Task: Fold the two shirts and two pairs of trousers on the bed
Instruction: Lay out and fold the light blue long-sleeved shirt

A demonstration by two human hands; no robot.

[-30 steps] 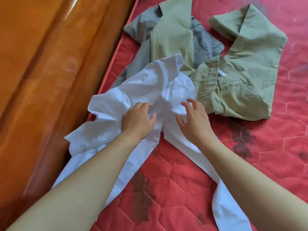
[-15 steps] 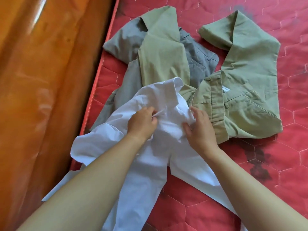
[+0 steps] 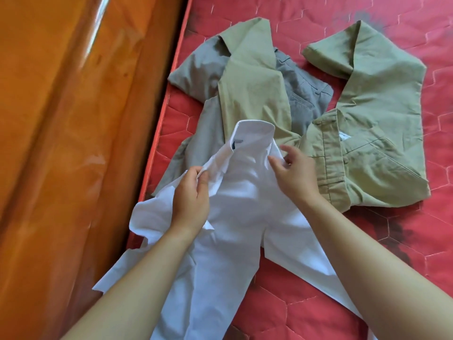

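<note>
A crumpled white shirt lies on the red quilted mattress, its collar raised toward the far side. My left hand pinches the shirt's fabric just left of the collar. My right hand pinches the shirt's edge at the right of the collar. Beyond the shirt lie khaki green trousers, bent over themselves, with one leg across grey trousers. A second shirt does not show.
A glossy orange wooden bed frame runs along the mattress's left edge. The white shirt's left sleeve hangs over that edge. Dark stains mark the mattress at right.
Both hands have lifted and spread apart at the collar, which now stands up and shows its inner label. The view has moved closer to the clothes.
</note>
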